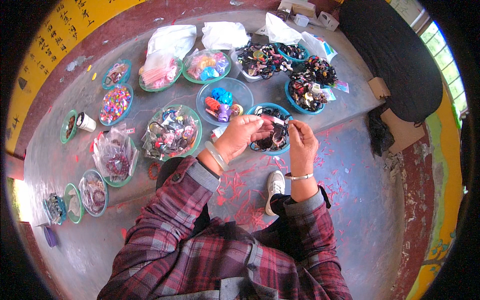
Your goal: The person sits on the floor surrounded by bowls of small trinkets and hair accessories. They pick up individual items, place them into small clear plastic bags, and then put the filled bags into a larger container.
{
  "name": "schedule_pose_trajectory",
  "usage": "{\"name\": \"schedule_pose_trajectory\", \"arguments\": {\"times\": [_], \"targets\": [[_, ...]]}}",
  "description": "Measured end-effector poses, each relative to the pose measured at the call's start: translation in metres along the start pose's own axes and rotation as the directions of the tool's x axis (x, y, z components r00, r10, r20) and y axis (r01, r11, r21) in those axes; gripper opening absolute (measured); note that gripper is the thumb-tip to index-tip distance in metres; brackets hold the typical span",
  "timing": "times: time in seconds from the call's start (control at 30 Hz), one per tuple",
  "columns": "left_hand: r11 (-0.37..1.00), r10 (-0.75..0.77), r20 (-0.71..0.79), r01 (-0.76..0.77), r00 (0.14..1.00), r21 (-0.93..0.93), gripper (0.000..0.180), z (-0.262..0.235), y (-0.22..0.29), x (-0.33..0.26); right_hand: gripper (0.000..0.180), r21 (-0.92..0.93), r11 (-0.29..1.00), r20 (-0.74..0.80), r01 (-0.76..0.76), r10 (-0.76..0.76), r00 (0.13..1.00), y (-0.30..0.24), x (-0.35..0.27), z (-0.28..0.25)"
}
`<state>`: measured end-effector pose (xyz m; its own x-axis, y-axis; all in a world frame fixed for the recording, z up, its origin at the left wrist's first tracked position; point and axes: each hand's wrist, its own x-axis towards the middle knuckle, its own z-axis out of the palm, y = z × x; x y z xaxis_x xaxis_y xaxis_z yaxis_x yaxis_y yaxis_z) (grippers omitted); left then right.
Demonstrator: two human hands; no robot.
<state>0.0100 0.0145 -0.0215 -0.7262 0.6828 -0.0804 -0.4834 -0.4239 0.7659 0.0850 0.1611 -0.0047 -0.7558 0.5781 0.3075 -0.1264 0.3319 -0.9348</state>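
Hair ties (276, 134) dangle between both hands, left (243, 134) and right (301, 141), fingers pinched shut.

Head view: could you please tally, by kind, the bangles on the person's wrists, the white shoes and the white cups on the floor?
Pale green glassy bangle, left wrist: 1
Thin silver metal bangle, right wrist: 1
White lace-up shoe: 1
White paper cup: 1
Total: 4
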Motion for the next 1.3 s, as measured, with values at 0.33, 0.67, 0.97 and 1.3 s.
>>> {"name": "schedule_pose_trajectory", "arguments": {"times": [0.33,0.67,0.97,1.3], "targets": [[0.852,0.197,0.103,-0.222,0.975,0.474,0.023,-0.001,-0.016,0.002,0.010,-0.417,0.782,0.180,0.464,-0.429,0.885,-0.022,-0.012,0.011],[0.503,0.214,0.221,-0.301,0.952,0.810,0.020,0.005,-0.011,-0.002,0.008,-0.632,0.574,0.269,0.521,-0.469,0.841,-0.023,-0.016,0.011],[0.271,0.273,0.328,-0.399,0.904,0.876,0.012,0.005,-0.012,-0.003,0.006,-0.676,0.454,0.399,0.581,-0.437,0.806,-0.023,-0.017,0.011],[0.266,0.282,0.331,-0.405,0.901,0.875,0.013,0.003,-0.016,-0.002,0.006,-0.670,0.515,0.381,0.535,-0.380,0.843,-0.025,-0.019,0.011]]}}
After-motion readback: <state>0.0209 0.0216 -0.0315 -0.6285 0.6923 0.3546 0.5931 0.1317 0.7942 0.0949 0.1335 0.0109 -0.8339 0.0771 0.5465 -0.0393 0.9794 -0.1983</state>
